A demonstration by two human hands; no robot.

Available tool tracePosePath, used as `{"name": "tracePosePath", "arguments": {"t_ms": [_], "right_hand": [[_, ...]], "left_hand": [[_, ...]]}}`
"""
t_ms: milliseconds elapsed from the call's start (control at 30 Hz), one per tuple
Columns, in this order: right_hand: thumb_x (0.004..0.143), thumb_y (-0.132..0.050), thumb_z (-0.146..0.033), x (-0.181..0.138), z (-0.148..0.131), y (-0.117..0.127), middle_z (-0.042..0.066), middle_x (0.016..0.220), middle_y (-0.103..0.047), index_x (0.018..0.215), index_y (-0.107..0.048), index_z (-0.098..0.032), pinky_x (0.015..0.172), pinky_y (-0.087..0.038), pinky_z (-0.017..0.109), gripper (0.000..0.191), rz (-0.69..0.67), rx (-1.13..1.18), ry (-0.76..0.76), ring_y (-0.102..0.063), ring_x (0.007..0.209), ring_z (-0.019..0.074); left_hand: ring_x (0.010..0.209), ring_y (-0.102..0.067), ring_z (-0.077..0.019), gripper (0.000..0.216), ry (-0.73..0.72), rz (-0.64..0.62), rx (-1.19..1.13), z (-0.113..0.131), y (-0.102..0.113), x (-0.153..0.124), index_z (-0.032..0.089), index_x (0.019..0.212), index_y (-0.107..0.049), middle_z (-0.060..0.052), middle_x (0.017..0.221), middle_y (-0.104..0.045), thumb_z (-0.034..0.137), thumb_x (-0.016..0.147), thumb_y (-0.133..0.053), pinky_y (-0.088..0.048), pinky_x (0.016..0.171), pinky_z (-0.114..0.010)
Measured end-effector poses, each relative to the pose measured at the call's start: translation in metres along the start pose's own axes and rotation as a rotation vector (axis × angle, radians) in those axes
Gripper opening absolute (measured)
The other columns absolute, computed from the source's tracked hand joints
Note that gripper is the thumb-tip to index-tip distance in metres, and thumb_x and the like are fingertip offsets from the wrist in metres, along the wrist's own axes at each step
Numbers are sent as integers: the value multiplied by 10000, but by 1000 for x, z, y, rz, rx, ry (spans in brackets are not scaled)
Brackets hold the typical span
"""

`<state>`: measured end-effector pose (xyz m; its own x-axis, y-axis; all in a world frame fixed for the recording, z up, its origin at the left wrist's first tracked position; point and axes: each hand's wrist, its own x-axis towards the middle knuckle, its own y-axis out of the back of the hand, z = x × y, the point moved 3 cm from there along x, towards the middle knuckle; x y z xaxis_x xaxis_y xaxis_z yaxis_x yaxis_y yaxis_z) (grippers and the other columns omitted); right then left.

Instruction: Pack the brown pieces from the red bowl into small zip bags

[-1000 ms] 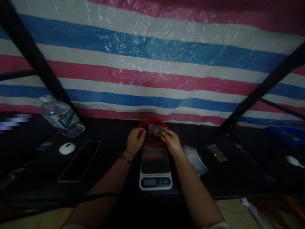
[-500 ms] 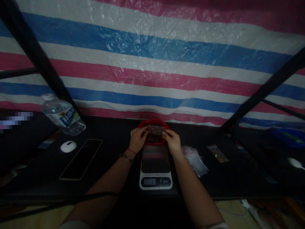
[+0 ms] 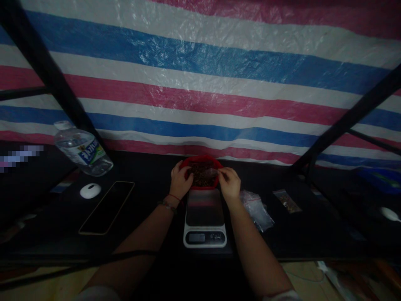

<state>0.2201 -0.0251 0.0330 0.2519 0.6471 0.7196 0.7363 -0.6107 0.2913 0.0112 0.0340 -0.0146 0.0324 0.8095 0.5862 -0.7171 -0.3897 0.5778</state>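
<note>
A red basin [image 3: 204,158] holds brown dried bits [image 3: 199,177], too small to name. Pinched in my right hand [image 3: 230,183] is one end of a small clear plastic bag [image 3: 210,172], stretched out over the basin. My left hand [image 3: 181,179] rests at the basin's left rim, thumb and forefinger apart, with nothing visible between them. Just in front of the basin, between my forearms, stands a kitchen scale [image 3: 205,209] with a dark top and a small display.
Right of my right forearm lies a pile of clear zip bags [image 3: 257,210], then a filled zip bag [image 3: 287,201]. A white spoon [image 3: 390,214] and blue tray [image 3: 380,180] sit far right. On the left are a phone [image 3: 107,207], white mouse [image 3: 90,191] and water bottle [image 3: 84,150].
My left hand has let go of the bag and moved slightly left to the basin's rim. The bag now hangs from my right hand alone, uncovering more of the basin's contents.
</note>
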Motion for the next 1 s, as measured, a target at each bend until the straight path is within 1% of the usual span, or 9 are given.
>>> {"name": "tracePosePath", "arguments": {"t_ms": [100, 233, 333, 500, 633, 700, 800, 900, 1000], "right_hand": [[843, -547, -268, 0, 0, 1, 66, 879, -661, 856, -694, -225, 804, -523, 370, 153, 21, -9, 11, -618, 854, 200], [848, -543, -268, 0, 1, 0, 69, 925, -651, 871, -690, -234, 842, -519, 390, 154, 1, -4, 43, -615, 908, 206], [846, -547, -262, -1, -1, 0, 79, 965, -637, 875, -691, -232, 870, -512, 397, 149, 18, 12, 75, -609, 953, 209], [829, -572, -260, -2, 0, 1, 85, 996, -634, 861, -700, -227, 864, -512, 389, 137, 27, 0, 87, -609, 958, 210], [826, -583, -288, -2, 6, 0, 70, 960, -667, 837, -691, -218, 880, -491, 397, 129, 48, -20, 83, -616, 937, 204], [815, -600, -314, -2, 9, -2, 62, 897, -684, 775, -674, -203, 851, -492, 377, 139, 44, -29, 56, -626, 888, 196], [796, -624, -369, -3, 14, -1, 46, 806, -688, 743, -657, -185, 770, -501, 330, 194, 87, -23, -80, -635, 796, 185], [817, -584, -404, -5, 19, 1, 47, 825, -704, 851, -683, -174, 738, -510, 310, 253, 126, 6, -211, -650, 759, 181], [845, -535, -395, -6, 20, -1, 63, 965, -720, 997, -694, -180, 833, -507, 320, 307, 101, 50, -226, -668, 888, 197]], "left_hand": [[1245, -442, -311, 242, 4, -17, -41, -1, -2, 0, 181, 994, -663, -129, 1332, -451, 254, 774, -593, -364, 1063, -486], [1239, -453, -305, 225, 12, -17, -72, -1, -2, 0, 163, 962, -674, -135, 1319, -454, 228, 765, -587, -359, 1084, -470], [1256, -440, -296, 259, 2, -16, -101, 1, -2, 0, 152, 999, -663, -137, 1335, -437, 206, 760, -580, -347, 1100, -459], [1263, -432, -286, 313, -22, -23, -131, 6, 1, 0, 131, 1052, -646, -150, 1348, -424, 190, 753, -577, -338, 1112, -441], [1257, -437, -275, 324, -52, -15, -118, 8, 1, 1, 149, 1069, -641, -133, 1338, -442, 190, 755, -573, -349, 1101, -444], [1246, -446, -272, 320, -58, -11, -96, 8, 2, 1, 167, 1065, -643, -120, 1336, -453, 193, 754, -577, -358, 1089, -450], [1233, -450, -273, 312, -76, 6, -54, 9, 3, 0, 191, 1060, -646, -104, 1335, -467, 206, 754, -588, -361, 1073, -460], [1228, -447, -277, 319, -91, 26, -26, 11, 6, 0, 207, 1068, -645, -95, 1325, -482, 221, 753, -594, -363, 1055, -469], [1226, -444, -276, 323, -99, 34, -31, 15, 8, -1, 219, 1085, -637, -85, 1324, -490, 240, 766, -584, -365, 1041, -475]]}}
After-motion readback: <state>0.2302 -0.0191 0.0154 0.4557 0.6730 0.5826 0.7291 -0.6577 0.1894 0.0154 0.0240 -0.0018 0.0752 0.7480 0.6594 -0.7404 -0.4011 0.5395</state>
